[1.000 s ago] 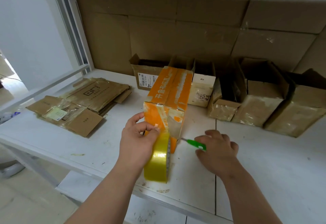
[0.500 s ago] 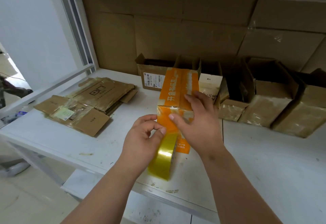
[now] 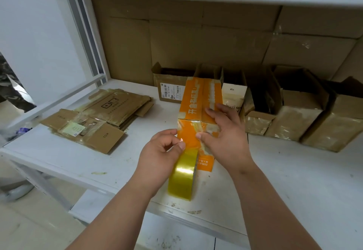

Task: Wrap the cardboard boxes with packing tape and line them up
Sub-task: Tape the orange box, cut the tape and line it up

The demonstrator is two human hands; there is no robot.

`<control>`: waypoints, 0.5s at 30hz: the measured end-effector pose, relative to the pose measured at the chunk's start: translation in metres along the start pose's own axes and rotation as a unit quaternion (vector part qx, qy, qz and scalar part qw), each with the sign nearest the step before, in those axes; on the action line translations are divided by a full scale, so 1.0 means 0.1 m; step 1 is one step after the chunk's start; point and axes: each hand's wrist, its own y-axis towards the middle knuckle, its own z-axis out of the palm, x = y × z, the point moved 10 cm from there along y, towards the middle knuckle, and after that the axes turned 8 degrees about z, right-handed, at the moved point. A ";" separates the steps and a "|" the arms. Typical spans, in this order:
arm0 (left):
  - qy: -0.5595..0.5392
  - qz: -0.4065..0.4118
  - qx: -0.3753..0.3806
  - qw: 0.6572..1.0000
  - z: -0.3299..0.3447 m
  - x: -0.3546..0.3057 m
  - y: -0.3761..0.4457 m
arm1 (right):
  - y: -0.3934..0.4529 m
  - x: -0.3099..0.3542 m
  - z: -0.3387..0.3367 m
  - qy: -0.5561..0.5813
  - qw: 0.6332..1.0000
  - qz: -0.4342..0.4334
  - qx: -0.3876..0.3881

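At nine o'clock flattened cartons (image 3: pixel 98 120) lie unwrapped. My left hand (image 3: pixel 161 155) pinches the tape roll (image 3: pixel 183 175), its strip on the orange box (image 3: pixel 200 112) at table centre; my right hand (image 3: pixel 224 137) presses it flat-fingered. At three o'clock, boxes (image 3: pixel 294 120) already lined, seemingly taped.

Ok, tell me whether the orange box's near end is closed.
Closed: the orange box shows its near-end flaps folded flat under glossy tape, with the right hand pressing there.
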 end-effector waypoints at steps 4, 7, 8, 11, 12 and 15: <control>0.022 0.013 -0.037 0.999 -0.10 -0.08 -0.07 | -0.05 0.00 0.07 0.022 0.994 -0.021 0.101; 0.020 0.026 -0.080 0.996 -0.20 -0.18 -0.12 | -0.16 -0.05 -0.18 0.126 0.992 -0.005 0.008; 0.019 0.030 -0.093 0.995 -0.24 -0.23 -0.13 | -0.23 -0.08 -0.27 0.168 0.985 0.009 -0.037; 0.001 0.033 -0.142 0.989 -0.35 -0.39 -0.14 | -0.49 -0.04 -0.36 0.217 0.972 -0.004 -0.089; -0.015 0.034 -0.162 0.986 -0.38 -0.43 -0.15 | -0.56 0.04 -0.30 0.204 0.976 -0.027 -0.064; -0.085 0.025 -0.211 0.974 -0.42 -0.48 -0.19 | -0.80 0.32 0.06 0.092 0.987 -0.109 0.068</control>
